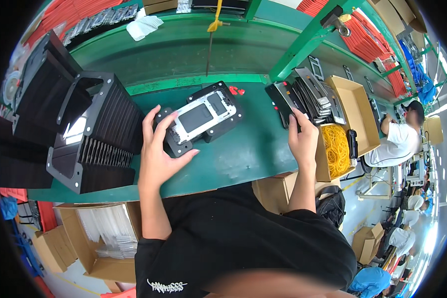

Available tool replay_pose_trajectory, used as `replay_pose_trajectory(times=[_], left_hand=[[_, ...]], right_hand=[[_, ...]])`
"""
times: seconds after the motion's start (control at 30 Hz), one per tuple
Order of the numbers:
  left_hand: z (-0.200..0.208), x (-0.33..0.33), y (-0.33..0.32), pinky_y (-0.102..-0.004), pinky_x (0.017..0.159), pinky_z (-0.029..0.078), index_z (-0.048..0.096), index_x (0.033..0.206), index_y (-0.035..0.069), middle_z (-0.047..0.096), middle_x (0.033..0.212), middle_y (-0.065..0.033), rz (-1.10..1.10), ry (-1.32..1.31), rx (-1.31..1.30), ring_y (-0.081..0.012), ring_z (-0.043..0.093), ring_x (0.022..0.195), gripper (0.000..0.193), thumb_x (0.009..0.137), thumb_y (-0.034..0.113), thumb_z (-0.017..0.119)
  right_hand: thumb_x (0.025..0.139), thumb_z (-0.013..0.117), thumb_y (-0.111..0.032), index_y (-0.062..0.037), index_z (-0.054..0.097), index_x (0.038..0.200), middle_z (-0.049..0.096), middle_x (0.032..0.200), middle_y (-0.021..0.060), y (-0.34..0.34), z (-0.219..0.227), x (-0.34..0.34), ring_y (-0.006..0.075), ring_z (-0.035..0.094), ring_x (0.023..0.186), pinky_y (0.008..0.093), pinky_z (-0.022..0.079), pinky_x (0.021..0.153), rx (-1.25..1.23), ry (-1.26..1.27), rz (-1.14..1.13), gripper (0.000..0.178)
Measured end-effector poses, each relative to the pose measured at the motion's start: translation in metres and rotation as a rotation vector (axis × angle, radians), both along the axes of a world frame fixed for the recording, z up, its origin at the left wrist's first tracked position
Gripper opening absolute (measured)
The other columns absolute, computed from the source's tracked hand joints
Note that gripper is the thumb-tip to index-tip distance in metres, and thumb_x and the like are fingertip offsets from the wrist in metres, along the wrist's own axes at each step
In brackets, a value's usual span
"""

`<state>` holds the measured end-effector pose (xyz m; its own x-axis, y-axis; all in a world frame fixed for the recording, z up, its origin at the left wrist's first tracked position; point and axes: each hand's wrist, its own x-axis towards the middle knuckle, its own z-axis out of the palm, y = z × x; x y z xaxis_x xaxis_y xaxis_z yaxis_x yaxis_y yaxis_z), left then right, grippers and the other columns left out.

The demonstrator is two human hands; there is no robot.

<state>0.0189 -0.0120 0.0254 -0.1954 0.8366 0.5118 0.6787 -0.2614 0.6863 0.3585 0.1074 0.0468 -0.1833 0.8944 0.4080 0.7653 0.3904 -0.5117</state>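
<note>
A silver phone-shaped metal frame (201,117) lies in a black fixture block (217,130) on the green bench. My left hand (160,149) is open at the fixture's left end, its thumb and fingers spread around the near corner, fingertips against the block and frame edge. Over on the right, my right hand (303,139) pinches the near edge of a flat black panel (279,102) between thumb and fingers. That panel leans beside a row of similar dark panels (310,97). Small red pieces (237,91) lie just beyond the fixture.
Tall black slotted racks (107,114) stand at the left. A cardboard box (355,102) and a heap of yellow rubber bands (335,151) sit at the right. A green post (303,44) rises behind the panels. A person (397,141) works farther right.
</note>
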Motion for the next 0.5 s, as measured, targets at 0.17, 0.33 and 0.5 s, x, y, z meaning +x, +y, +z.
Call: replay_pose_trajectory(times=[0.17,0.33,0.5], left_hand=[[0.007,0.046,-0.022,-0.0501,0.114,0.041,0.04,0.152,-0.005,0.037,0.157,-0.025,-0.132,-0.207,0.252,-0.0422,0.045,0.142,0.089,0.085,0.038,0.08],[-0.037,0.079,-0.026,-0.0513,0.114,0.04,0.026,0.161,-0.004,0.037,0.156,-0.027,-0.404,-0.576,0.244,-0.0423,0.044,0.141,0.092,0.092,0.037,0.073],[-0.037,0.077,-0.04,-0.0475,0.102,0.05,0.021,0.163,-0.002,0.041,0.151,-0.0256,-0.292,-0.332,0.154,-0.0377,0.055,0.129,0.09,0.095,0.03,0.07]], right_hand=[[0.095,0.063,-0.005,0.0064,0.07,0.124,0.072,0.121,0.0227,-0.04,0.031,-0.077,0.0343,0.07,0.111,0.0399,0.052,0.101,0.177,0.341,0.598,0.032],[0.097,0.065,-0.01,0.0081,0.066,0.128,0.068,0.124,0.0215,-0.069,0.032,-0.122,0.0351,0.065,0.117,0.0406,0.052,0.101,-0.063,0.449,1.079,0.036],[0.1,0.066,-0.014,0.0032,0.064,0.121,0.063,0.114,0.0111,-0.081,0.027,-0.132,0.0238,0.062,0.103,0.0379,0.051,0.094,-0.602,1.057,0.855,0.027]])
